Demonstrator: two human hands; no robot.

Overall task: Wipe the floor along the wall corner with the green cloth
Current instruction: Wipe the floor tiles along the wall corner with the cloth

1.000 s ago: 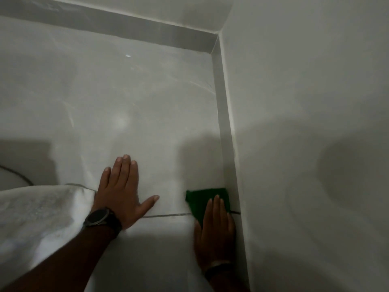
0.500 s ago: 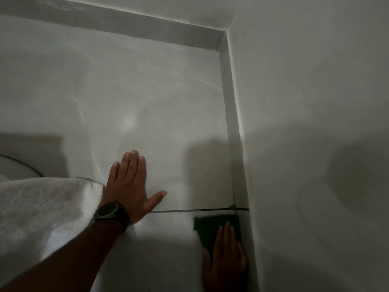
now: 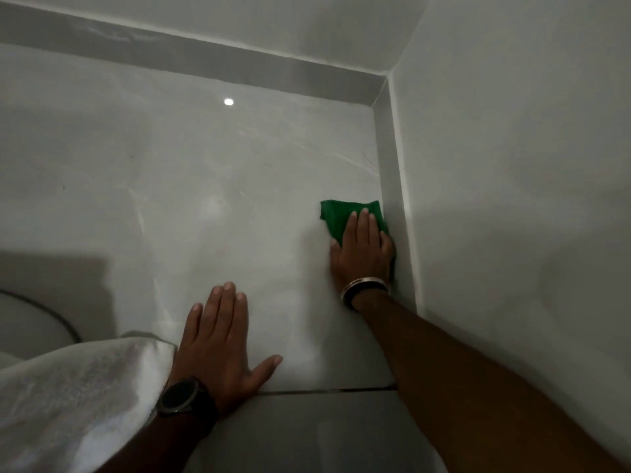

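Green cloth (image 3: 345,216), soft and folded into a rough square, lies flat on the pale floor (image 3: 211,186) right against the grey skirting strip (image 3: 392,186) that runs along the right-hand wall (image 3: 512,165). The right hand (image 3: 363,247) presses down on it with fingers straight and close together, palm flat on the fabric rather than clenched around it; its near half is hidden under the palm, and a thin metal bangle (image 3: 363,286) circles that wrist. The left hand (image 3: 222,339) rests flat on the bare tile nearer the person, fingers together, thumb spread wide, holding nothing; a round dark watch (image 3: 177,397) sits on the wrist. The floor is glossy, marble-veined tile with a small bright light reflection (image 3: 228,102) and a dark grout line (image 3: 327,390) running across just below the left thumb. White, slightly textured fabric (image 3: 68,404) bunches at the lower left beside the left wrist. No container is in view.
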